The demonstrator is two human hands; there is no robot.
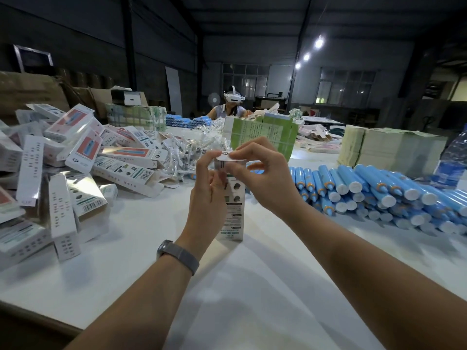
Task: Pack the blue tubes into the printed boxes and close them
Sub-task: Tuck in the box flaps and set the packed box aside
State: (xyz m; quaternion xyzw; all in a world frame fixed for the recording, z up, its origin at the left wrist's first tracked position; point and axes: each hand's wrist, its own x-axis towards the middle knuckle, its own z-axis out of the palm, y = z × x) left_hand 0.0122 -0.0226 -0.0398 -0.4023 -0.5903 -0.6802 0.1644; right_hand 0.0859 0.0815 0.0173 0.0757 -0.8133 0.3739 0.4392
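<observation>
I see both hands together at the top of one printed box (233,213), which stands upright on the white table (252,286), centre of view. Left hand (209,188) grips the box's upper body, fingers curled round it; grey wristband (178,256) on that wrist. Right hand (262,178) pinches the top flap (232,157) between thumb and fingers, flap lying roughly flat over the opening. Can't tell whether a tube is inside. Blue tubes (379,193) are stacked in rows on the table to the right, white caps facing me. Heap of printed boxes (75,157) to the left. Second person wearing a headset (233,97) sits at the far end.
</observation>
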